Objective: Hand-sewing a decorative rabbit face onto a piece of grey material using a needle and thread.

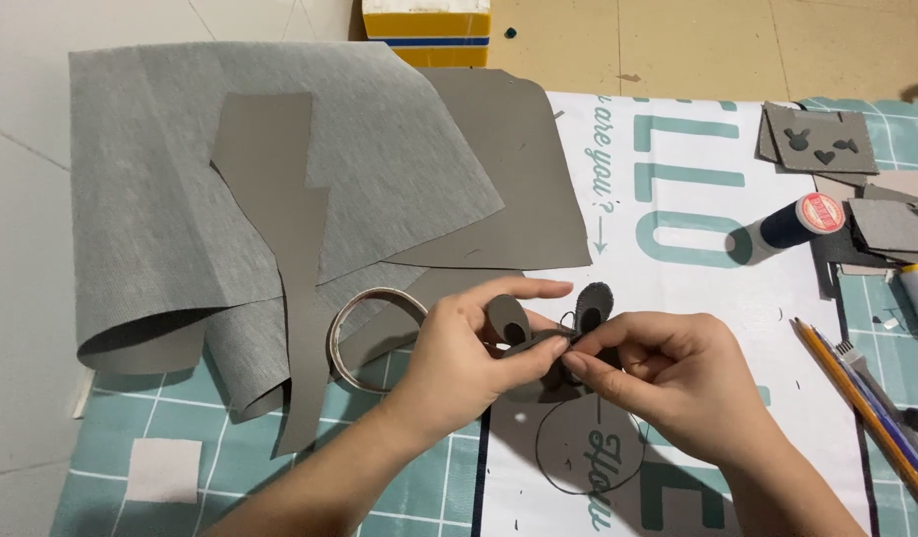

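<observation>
Yellow-white box w/ blue stripe (426, 27) at top edge. Left hand (466, 348) & right hand (667, 373), palms inward, both pinch small grey felt mouse-ear piece (553, 323).

Single head view, worn on you, tilted steeply down at the worktop (677, 89) from close above. Your left hand (469, 348) and right hand (667, 373) sit low centre; forearms enter from the bottom edge. No second view.
</observation>
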